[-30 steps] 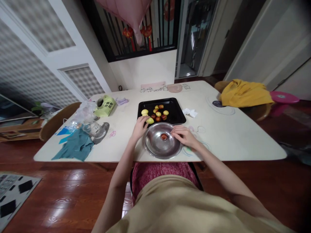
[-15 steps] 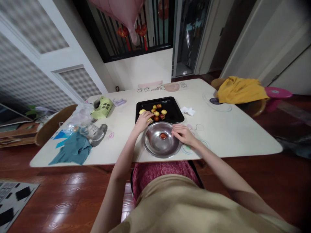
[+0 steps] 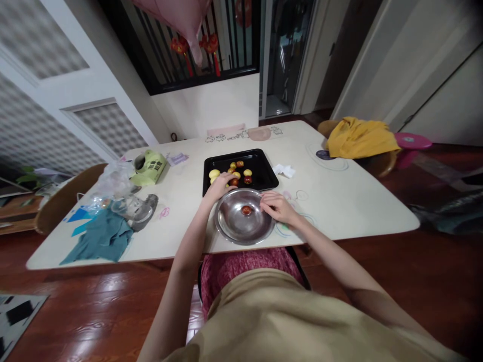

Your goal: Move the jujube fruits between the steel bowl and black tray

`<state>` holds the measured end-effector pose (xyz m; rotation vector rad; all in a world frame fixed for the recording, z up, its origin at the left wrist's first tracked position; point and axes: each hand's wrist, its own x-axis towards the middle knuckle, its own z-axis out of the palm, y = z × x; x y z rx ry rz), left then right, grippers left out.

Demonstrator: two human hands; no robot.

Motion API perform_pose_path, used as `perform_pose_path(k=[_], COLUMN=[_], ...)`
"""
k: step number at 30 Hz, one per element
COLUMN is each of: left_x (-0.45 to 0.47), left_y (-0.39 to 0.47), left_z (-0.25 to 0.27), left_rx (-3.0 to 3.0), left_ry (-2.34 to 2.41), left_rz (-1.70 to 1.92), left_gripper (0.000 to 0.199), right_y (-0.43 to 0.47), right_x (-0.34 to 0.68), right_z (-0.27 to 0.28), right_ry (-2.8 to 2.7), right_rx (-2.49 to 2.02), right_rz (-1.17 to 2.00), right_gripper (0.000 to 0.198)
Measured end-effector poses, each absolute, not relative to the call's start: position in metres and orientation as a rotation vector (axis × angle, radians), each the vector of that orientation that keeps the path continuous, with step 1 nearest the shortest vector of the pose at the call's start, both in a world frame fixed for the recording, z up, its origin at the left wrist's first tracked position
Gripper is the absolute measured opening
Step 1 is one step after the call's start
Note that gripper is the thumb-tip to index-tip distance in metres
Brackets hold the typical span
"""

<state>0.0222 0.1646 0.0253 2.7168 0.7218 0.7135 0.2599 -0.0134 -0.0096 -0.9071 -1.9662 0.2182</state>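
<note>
My left hand (image 3: pixel 222 186) reaches over the near left part of a black tray (image 3: pixel 264 171), fingers stretched out and slightly bent among small fruits. A bit of yellow fruit shows under its fingertips; the thumb side is hidden. Left of it sits a yellow fruit (image 3: pixel 214 173), and a dark red fruit (image 3: pixel 247 179) lies to the right with several red and yellow ones. In front of the tray stands a metal bowl (image 3: pixel 241 229), with one red fruit (image 3: pixel 246 210) inside. My right hand (image 3: pixel 277 205) has its fingers closed on the bowl's right rim.
On the white table (image 3: pixel 339 201), a crumpled tissue (image 3: pixel 284 171) lies right of the tray. To the left are a green tissue pack (image 3: pixel 151 167), clear plastic packaging (image 3: pixel 132 207) and a teal cloth (image 3: pixel 101 236). A yellow garment (image 3: pixel 358 138) hangs over a chair at right.
The view has shifted a little, moving everything left in the picture. My left hand has moved slightly over the fruits, and another yellow one shows beside it. My right hand stays at the bowl's rim.
</note>
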Motion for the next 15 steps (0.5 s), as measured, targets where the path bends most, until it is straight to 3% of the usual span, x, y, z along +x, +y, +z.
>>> perform_pose_path(k=[7, 15], left_x=[-0.014, -0.012], left_y=[0.094, 0.038], left_z=[0.054, 0.027], left_rx=[2.592, 2.79], left_ry=[0.732, 0.85], left_rz=[1.026, 0.647], left_gripper=[0.035, 0.026], right_y=[-0.013, -0.011], right_x=[0.259, 0.258], right_z=[-0.01, -0.01], right_ry=[-1.949, -1.95], right_rx=[-0.904, -0.907], right_rz=[0.222, 0.222], right_gripper=[0.046, 0.051])
